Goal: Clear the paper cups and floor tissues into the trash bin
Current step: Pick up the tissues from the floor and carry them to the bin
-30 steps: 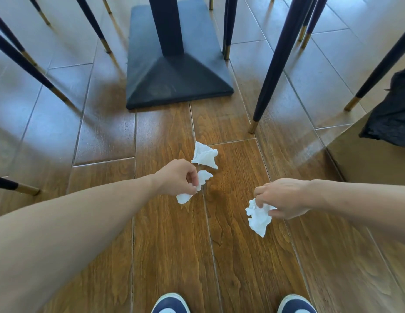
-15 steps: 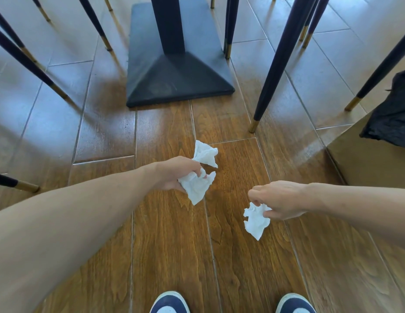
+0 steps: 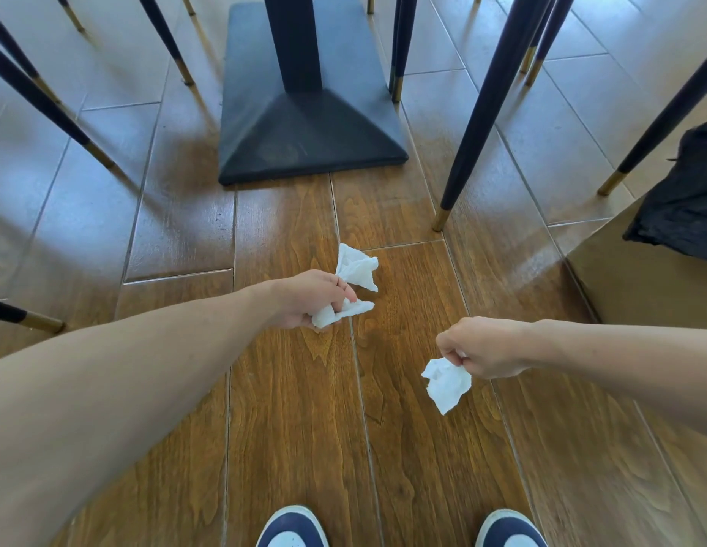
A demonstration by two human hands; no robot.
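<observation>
My left hand (image 3: 312, 300) is closed around a crumpled white tissue (image 3: 332, 314) in its palm, and its fingertips touch a second white tissue (image 3: 358, 267) lying on the wooden floor just beyond it. My right hand (image 3: 482, 345) pinches a third crumpled white tissue (image 3: 446, 382), which dangles below the fingers above the floor. The trash bin (image 3: 644, 286), a brown box lined with a black bag (image 3: 683, 199), stands at the right edge. No paper cups are in view.
A black table pedestal base (image 3: 304, 132) sits straight ahead. Dark chair legs with gold tips (image 3: 478, 124) stand around it, left and right. My two shoes (image 3: 292, 527) are at the bottom edge on the wood-look floor.
My left hand lifted one tissue off the floor, bunched it into the palm and moved up to the farther tissue. My right hand stayed put, holding its tissue slightly higher.
</observation>
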